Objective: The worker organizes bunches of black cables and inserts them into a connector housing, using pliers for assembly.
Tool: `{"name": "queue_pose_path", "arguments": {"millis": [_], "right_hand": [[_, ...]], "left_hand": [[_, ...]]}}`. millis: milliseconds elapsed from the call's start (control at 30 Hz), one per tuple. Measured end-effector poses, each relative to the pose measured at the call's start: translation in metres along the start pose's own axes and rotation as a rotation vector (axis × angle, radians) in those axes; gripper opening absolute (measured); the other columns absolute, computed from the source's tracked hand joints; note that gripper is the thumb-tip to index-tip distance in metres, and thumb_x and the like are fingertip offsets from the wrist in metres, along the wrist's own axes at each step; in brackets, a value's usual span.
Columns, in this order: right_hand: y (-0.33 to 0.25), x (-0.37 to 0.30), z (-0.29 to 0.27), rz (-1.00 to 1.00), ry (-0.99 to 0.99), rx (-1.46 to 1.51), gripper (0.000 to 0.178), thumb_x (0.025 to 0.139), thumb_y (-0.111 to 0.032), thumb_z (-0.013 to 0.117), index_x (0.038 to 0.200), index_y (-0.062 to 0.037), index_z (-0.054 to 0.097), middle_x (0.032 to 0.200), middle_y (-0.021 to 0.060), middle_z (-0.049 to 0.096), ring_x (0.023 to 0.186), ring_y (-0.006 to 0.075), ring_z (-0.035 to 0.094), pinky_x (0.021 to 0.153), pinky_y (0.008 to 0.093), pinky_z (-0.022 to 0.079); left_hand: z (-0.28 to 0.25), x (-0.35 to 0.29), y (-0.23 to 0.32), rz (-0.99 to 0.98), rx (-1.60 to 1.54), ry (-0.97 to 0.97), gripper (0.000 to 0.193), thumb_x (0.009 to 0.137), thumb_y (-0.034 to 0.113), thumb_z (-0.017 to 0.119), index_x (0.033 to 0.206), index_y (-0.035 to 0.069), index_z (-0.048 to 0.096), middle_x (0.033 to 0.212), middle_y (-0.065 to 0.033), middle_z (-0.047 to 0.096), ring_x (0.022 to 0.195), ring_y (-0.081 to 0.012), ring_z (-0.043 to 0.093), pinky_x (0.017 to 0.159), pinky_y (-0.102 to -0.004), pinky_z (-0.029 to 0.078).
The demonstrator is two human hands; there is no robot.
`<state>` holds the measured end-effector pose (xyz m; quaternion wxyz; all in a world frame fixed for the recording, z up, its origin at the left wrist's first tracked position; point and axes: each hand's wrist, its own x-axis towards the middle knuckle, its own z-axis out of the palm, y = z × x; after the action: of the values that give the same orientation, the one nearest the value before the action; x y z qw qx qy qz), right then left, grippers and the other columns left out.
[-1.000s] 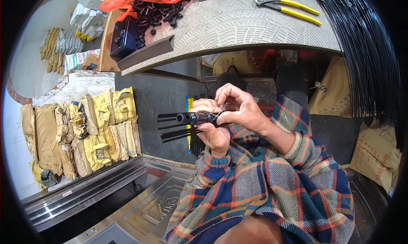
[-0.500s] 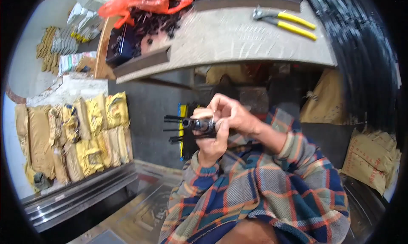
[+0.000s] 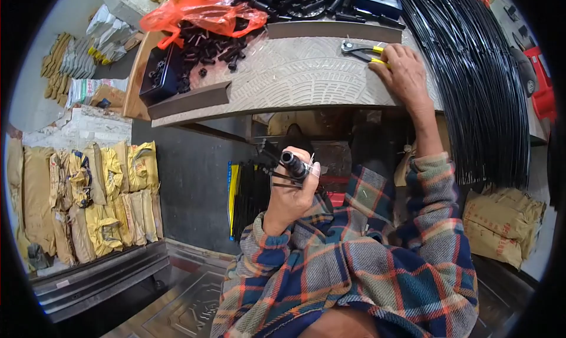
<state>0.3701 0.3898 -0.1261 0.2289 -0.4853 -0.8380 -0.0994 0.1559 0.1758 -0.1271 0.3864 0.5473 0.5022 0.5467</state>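
Note:
My left hand (image 3: 292, 193) is closed around a small black tube with thin black wires (image 3: 287, 164) sticking out to the left, held up below the bench edge. My right hand (image 3: 402, 73) reaches up onto the patterned bench top (image 3: 295, 73) and lies over the yellow handles of a pair of pliers (image 3: 361, 50), whose metal jaws point left. Whether the fingers have closed on the handles is hard to tell. Both forearms wear plaid sleeves.
A pile of small black tubes (image 3: 206, 46) and a black box (image 3: 160, 76) sit on the bench's left, under an orange plastic bag (image 3: 200, 14). A thick bundle of long black cables (image 3: 477, 84) hangs at right. Yellow sacks (image 3: 88, 202) are stacked on the floor left, cardboard packs (image 3: 501, 220) at right.
My right hand has left the black tube and gone up to the pliers on the bench. My left hand still holds the tube, now turned with its end toward me.

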Motion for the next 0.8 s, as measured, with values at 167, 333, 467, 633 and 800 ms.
{"name": "queue_pose_path", "arguments": {"millis": [167,333,467,633,800], "right_hand": [[-0.015,-0.013,-0.013,0.088,0.127,0.068,0.026,0.082,-0.028,0.06,0.079,-0.0024,0.053,0.076,0.01,0.056,0.07,0.0265,0.056,0.061,0.0325,0.045],[-0.08,-0.063,-0.068,0.149,-0.066,0.992,0.01,0.079,-0.006,0.061,0.087,-0.0011,0.06,0.081,0.0088,0.059,0.077,0.0192,0.058,0.064,0.0277,0.046],[-0.105,-0.087,-0.091,-0.377,-0.019,0.182,0.022,0.076,-0.01,0.06,0.098,-0.0082,0.063,0.118,0.0094,0.047,0.096,0.0219,0.05,0.082,0.0361,0.04],[-0.104,-0.087,-0.104,-0.523,0.138,-0.257,0.033,0.08,-0.019,0.056,0.113,-0.0201,0.059,0.124,-0.0005,0.042,0.116,0.0141,0.04,0.105,0.0429,0.022],[-0.105,-0.087,-0.112,-0.628,0.292,-0.479,0.028,0.079,-0.02,0.063,0.104,-0.0309,0.059,0.122,-0.0058,0.038,0.115,0.0128,0.041,0.107,0.0507,0.014]], "left_hand": [[-0.008,-0.007,-0.003,0.037,-0.053,-0.013,0.016,0.082,-0.006,0.053,0.087,0.004,0.041,0.087,-0.0075,0.046,0.072,-0.0117,0.051,0.065,-0.0233,0.044],[-0.013,-0.017,-0.009,0.149,0.003,-0.008,0.017,0.079,-0.006,0.056,0.087,0.003,0.043,0.084,-0.008,0.045,0.07,-0.016,0.047,0.063,-0.0272,0.041],[-0.011,-0.019,-0.007,0.19,-0.031,-0.048,0.02,0.076,-0.005,0.059,0.088,0.002,0.044,0.081,-0.0092,0.045,0.072,-0.0197,0.047,0.064,-0.0296,0.04],[-0.011,-0.022,-0.004,0.204,-0.068,-0.132,0.021,0.076,-0.003,0.058,0.089,0.003,0.044,0.082,-0.0108,0.045,0.073,-0.0216,0.048,0.067,-0.0298,0.041],[-0.012,-0.025,-0.006,0.283,0.046,-0.151,0.023,0.075,-0.003,0.058,0.091,0.002,0.044,0.081,-0.012,0.045,0.072,-0.0251,0.048,0.066,-0.0323,0.041]]}}
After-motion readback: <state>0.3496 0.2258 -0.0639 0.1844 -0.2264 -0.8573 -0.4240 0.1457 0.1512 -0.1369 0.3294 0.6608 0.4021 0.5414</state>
